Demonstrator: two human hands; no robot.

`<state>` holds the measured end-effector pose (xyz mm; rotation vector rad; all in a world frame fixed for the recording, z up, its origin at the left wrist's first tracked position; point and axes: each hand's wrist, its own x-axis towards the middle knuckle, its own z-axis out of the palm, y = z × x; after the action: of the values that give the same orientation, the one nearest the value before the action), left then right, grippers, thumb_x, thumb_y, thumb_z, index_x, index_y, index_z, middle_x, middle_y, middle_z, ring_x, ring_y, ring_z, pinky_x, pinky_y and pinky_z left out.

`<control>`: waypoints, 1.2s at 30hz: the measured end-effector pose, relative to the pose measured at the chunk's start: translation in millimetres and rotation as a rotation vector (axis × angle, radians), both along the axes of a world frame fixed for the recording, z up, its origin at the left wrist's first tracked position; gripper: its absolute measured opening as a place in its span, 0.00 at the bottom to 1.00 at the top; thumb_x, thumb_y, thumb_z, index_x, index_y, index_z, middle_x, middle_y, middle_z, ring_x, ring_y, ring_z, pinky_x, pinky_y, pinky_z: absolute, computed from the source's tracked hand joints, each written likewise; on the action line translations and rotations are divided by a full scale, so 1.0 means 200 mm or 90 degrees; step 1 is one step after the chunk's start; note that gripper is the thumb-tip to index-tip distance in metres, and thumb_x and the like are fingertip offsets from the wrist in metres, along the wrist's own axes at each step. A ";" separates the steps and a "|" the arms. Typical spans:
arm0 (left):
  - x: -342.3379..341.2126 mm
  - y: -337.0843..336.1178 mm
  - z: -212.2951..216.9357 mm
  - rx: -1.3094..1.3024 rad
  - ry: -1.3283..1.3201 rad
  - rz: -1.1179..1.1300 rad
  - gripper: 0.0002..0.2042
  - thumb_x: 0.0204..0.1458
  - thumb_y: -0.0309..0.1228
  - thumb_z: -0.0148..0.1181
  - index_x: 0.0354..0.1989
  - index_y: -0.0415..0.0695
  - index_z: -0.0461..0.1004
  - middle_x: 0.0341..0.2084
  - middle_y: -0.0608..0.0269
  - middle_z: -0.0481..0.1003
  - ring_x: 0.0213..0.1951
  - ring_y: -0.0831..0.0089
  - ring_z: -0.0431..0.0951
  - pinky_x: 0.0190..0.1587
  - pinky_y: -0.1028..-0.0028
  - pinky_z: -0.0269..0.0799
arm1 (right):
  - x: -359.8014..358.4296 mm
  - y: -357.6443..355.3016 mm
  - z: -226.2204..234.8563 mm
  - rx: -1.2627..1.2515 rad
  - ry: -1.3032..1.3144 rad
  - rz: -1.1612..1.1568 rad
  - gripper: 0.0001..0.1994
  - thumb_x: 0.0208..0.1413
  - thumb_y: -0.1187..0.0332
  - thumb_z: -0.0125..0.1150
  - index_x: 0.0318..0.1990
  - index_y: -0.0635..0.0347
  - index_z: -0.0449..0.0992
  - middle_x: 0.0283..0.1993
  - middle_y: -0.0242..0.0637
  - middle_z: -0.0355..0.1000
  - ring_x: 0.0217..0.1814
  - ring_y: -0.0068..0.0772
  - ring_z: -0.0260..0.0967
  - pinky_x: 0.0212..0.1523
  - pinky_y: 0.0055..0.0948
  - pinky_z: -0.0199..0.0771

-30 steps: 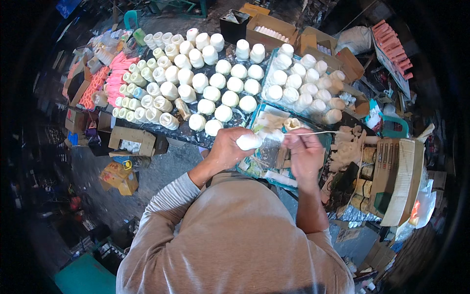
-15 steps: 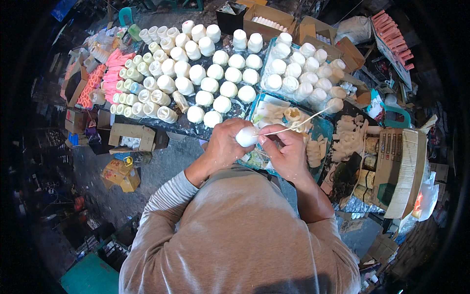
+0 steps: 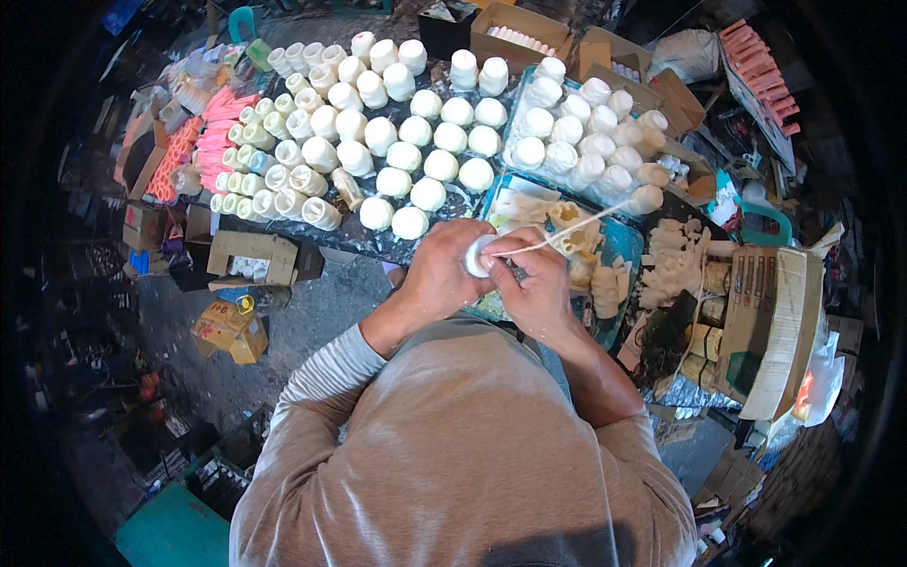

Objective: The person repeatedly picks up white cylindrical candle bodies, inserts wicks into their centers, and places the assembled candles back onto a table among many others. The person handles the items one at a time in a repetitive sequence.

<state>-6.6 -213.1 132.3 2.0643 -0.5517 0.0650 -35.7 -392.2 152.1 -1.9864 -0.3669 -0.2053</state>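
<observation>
My left hand point(image 3: 436, 271) is wrapped round a white wax candle point(image 3: 477, 257), with one end turned toward my right hand point(image 3: 535, 291). The right fingers are pinched at that end on a long cream wick cord point(image 3: 578, 226), which slants up and to the right past the hand. Where the cord meets the wax is hidden by the fingertips. Both hands are just above the near edge of a teal tray point(image 3: 624, 248) with pale wax pieces and hollow yellowish wax cups point(image 3: 567, 215) in it.
Rows of white candles point(image 3: 439, 167) stand on the dark table ahead, with pink sticks point(image 3: 219, 128) to their left. More candles fill a second teal tray point(image 3: 515, 113) at the far right. Wax scraps point(image 3: 673, 260) and a cardboard box point(image 3: 751, 321) lie to the right.
The candle has turned in my left hand so its end faces more to the right. My right hand has moved slightly left, its fingers now on the candle's end.
</observation>
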 end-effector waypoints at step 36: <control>0.04 -0.07 -0.04 -0.057 0.075 0.044 0.26 0.45 0.31 0.78 0.53 0.39 0.75 0.37 0.53 0.83 0.40 0.59 0.86 0.43 0.64 0.81 | -0.01 -0.16 -0.12 0.157 0.100 -0.094 0.05 0.60 0.77 0.69 0.43 0.66 0.81 0.41 0.32 0.78 0.41 0.20 0.72 0.42 0.23 0.73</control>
<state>0.6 -226.3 124.2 1.9851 -0.3984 0.0082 -37.7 -423.5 128.0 -1.7718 -0.0888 -0.1779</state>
